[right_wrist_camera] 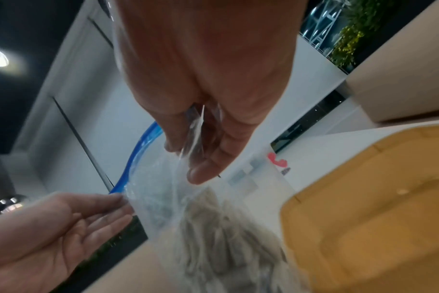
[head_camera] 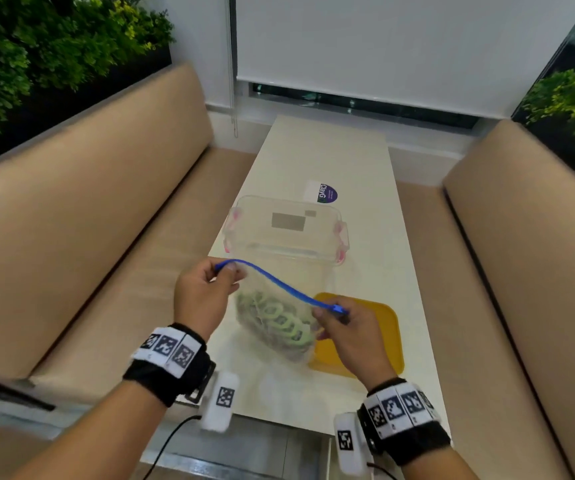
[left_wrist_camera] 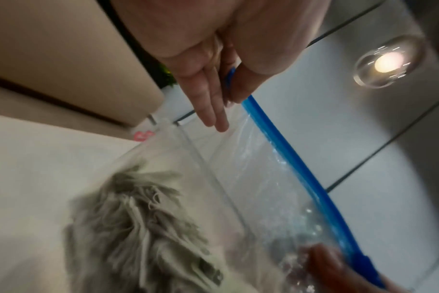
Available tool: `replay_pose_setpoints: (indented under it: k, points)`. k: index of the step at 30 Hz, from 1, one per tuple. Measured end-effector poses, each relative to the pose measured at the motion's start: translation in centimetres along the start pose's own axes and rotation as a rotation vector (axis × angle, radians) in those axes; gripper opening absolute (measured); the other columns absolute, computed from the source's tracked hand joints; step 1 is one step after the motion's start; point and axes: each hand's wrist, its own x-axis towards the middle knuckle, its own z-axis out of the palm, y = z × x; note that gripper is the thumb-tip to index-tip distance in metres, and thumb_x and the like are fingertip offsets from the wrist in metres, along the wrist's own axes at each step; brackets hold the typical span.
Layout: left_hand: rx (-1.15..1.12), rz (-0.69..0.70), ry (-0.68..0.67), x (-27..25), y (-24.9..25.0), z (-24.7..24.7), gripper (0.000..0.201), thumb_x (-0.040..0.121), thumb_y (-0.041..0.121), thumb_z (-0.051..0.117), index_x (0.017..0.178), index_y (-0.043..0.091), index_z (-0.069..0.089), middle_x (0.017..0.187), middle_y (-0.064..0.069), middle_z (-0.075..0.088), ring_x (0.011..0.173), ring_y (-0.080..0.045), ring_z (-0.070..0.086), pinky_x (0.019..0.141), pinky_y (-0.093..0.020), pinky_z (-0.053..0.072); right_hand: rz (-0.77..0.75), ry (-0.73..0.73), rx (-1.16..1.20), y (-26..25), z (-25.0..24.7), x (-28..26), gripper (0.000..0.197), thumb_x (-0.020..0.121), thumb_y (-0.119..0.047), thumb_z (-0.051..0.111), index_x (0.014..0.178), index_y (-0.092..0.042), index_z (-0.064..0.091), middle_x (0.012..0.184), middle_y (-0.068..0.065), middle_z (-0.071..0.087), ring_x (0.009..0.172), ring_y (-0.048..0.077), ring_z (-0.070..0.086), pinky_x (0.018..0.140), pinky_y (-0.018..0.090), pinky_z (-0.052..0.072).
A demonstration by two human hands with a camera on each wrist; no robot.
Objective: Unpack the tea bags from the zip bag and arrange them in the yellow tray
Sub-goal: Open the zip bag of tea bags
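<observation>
A clear zip bag (head_camera: 275,306) with a blue zip strip (head_camera: 272,278) hangs tilted above the table, near the left edge of the yellow tray (head_camera: 386,327). Several tea bags (head_camera: 272,323) with green tags are heaped at its bottom. My left hand (head_camera: 225,271) pinches the strip's left end between thumb and fingers (left_wrist_camera: 213,93). My right hand (head_camera: 333,315) pinches the right end, where the blue slider sits. The strip (left_wrist_camera: 288,152) runs as one line between the hands. In the right wrist view the right hand's fingers (right_wrist_camera: 208,150) hold the bag's plastic over the tea bags (right_wrist_camera: 226,237), beside the tray (right_wrist_camera: 376,208).
A clear plastic box (head_camera: 286,230) with pink clasps stands just behind the bag. A purple and white sticker (head_camera: 324,192) lies further back on the narrow white table (head_camera: 313,150). Tan benches (head_camera: 71,220) line both long sides.
</observation>
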Motion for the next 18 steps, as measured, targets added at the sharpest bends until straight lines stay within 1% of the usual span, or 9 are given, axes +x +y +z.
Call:
replay_pose_setpoints:
  k: [2, 3, 6, 8, 10, 12, 14, 16, 18]
  points:
    - [0.054, -0.06, 0.015, 0.5, -2.5, 0.2, 0.01, 0.096, 0.008, 0.063, 0.087, 0.009, 0.067, 0.083, -0.009, 0.076, 0.089, -0.022, 0.076, 0.083, -0.039, 0.06, 0.066, -0.012, 0.007, 1.2, 0.6, 0.5, 0.008, 0.09, -0.012, 0.068, 0.083, -0.012, 0.069, 0.079, 0.017, 0.07, 0.071, 0.028, 0.071, 0.064, 0.033, 0.058]
    - [0.086, -0.085, 0.005, 0.5, -3.6, 0.2, 0.009, 0.096, 0.008, 0.062, 0.088, 0.008, 0.067, 0.083, -0.009, 0.076, 0.09, -0.024, 0.075, 0.083, -0.04, 0.06, 0.081, -0.021, -0.001, 1.7, 0.9, 0.7, 0.008, 0.091, -0.011, 0.067, 0.083, -0.014, 0.07, 0.081, 0.017, 0.069, 0.073, 0.028, 0.071, 0.066, 0.033, 0.06]
    - [0.19, -0.127, -0.055, 0.3, -5.9, -0.4, 0.008, 0.097, 0.009, 0.061, 0.09, 0.009, 0.066, 0.085, -0.009, 0.075, 0.084, -0.02, 0.076, 0.086, -0.047, 0.06, 0.102, -0.053, -0.042, 3.2, 1.4, 1.2, 0.008, 0.091, -0.009, 0.066, 0.086, -0.013, 0.071, 0.079, 0.013, 0.071, 0.075, 0.025, 0.072, 0.074, 0.043, 0.061]
    - [0.232, -0.122, -0.047, 0.3, -6.3, -0.9, 0.008, 0.096, 0.009, 0.061, 0.09, 0.01, 0.066, 0.084, -0.006, 0.075, 0.082, -0.017, 0.076, 0.087, -0.05, 0.059, 0.103, -0.08, -0.067, 3.4, 1.7, 1.4, 0.008, 0.092, -0.01, 0.065, 0.087, -0.013, 0.07, 0.075, 0.01, 0.073, 0.075, 0.023, 0.072, 0.077, 0.045, 0.06]
    - [0.231, -0.101, 0.003, 0.5, -6.1, -1.2, 0.01, 0.096, 0.009, 0.061, 0.088, 0.012, 0.066, 0.082, -0.003, 0.074, 0.079, -0.017, 0.076, 0.087, -0.051, 0.059, 0.077, -0.096, -0.091, 3.0, 2.0, 1.3, 0.011, 0.092, -0.011, 0.064, 0.085, -0.017, 0.071, 0.074, 0.01, 0.072, 0.074, 0.023, 0.072, 0.078, 0.045, 0.06]
    - [0.21, -0.069, 0.063, 0.6, -5.6, -1.5, 0.012, 0.095, 0.009, 0.061, 0.088, 0.017, 0.067, 0.08, -0.002, 0.073, 0.076, -0.018, 0.076, 0.085, -0.051, 0.059, 0.058, -0.087, -0.054, 2.4, 2.1, 1.2, 0.013, 0.092, -0.009, 0.064, 0.083, -0.017, 0.071, 0.074, 0.012, 0.072, 0.075, 0.026, 0.072, 0.076, 0.043, 0.06]
    - [0.193, -0.022, 0.106, 0.5, -5.3, -1.8, 0.016, 0.092, 0.011, 0.063, 0.086, 0.025, 0.069, 0.074, -0.001, 0.072, 0.074, -0.021, 0.075, 0.081, -0.05, 0.06, 0.066, -0.075, 0.01, 1.9, 2.0, 1.2, 0.012, 0.092, -0.006, 0.064, 0.084, -0.012, 0.07, 0.074, 0.017, 0.071, 0.075, 0.027, 0.073, 0.074, 0.041, 0.06]
    - [0.218, -0.003, 0.102, 0.3, -5.2, -2.0, 0.02, 0.092, 0.012, 0.062, 0.084, 0.029, 0.069, 0.073, -0.003, 0.072, 0.07, -0.022, 0.073, 0.077, -0.047, 0.06, 0.099, -0.068, 0.01, 2.1, 1.8, 1.4, 0.007, 0.092, -0.007, 0.064, 0.087, -0.008, 0.07, 0.075, 0.018, 0.07, 0.071, 0.023, 0.073, 0.069, 0.039, 0.06]
    - [0.313, -0.002, 0.057, 0.0, -5.3, -1.8, 0.019, 0.094, 0.013, 0.061, 0.089, 0.03, 0.067, 0.086, -0.004, 0.072, 0.066, -0.02, 0.07, 0.075, -0.045, 0.059, 0.134, -0.067, -0.06, 2.7, 1.6, 1.6, 0.005, 0.092, -0.012, 0.066, 0.09, -0.009, 0.07, 0.076, 0.011, 0.069, 0.065, 0.017, 0.071, 0.06, 0.035, 0.058]
